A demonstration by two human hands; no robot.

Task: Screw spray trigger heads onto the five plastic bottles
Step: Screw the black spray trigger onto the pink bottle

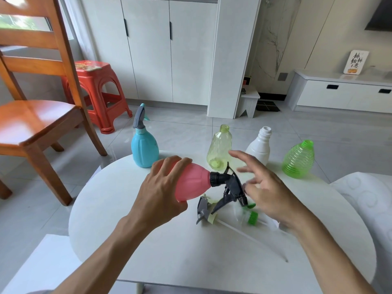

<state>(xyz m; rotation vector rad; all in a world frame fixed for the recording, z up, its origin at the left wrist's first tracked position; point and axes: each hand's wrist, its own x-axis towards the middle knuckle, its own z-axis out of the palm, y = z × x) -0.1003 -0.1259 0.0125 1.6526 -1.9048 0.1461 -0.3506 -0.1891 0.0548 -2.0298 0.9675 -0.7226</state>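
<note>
One pink bottle, clamped in the left hand, lies sideways, its black trigger head pointing at the splayed, empty right hand just beside it.

— The round white table?
— Smooth, matt. The pink plastic bottle looks frosted, its black plastic trigger head glossy.
— And the ribbed green bottle?
— Clear, shiny plastic.

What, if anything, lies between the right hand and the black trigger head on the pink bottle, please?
Nothing visible does. The right hand hangs open just beside the black trigger head, which sits on the pink bottle held in the left hand. The loose trigger heads lie below on the table.
</note>
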